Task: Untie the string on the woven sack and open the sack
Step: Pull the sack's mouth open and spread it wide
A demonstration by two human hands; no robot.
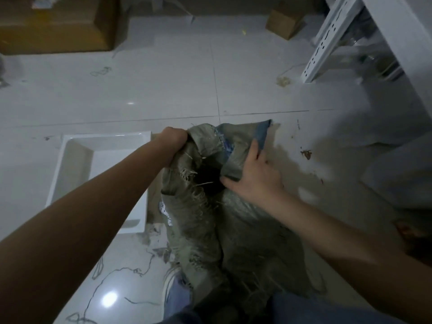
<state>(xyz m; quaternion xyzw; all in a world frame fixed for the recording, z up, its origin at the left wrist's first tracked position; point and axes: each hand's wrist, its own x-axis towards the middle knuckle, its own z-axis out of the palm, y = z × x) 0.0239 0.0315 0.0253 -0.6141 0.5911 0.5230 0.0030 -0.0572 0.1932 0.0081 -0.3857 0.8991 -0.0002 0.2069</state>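
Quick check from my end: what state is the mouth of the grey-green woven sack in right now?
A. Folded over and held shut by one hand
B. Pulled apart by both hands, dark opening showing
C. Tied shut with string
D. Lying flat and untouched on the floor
B: the left hand grips the far rim of the grey-green woven sack and the right hand holds the other side, with a dark opening between them.

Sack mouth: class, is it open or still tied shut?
Open. The sack shows a dark gap at its mouth, with the left hand and right hand pulling the edges apart.
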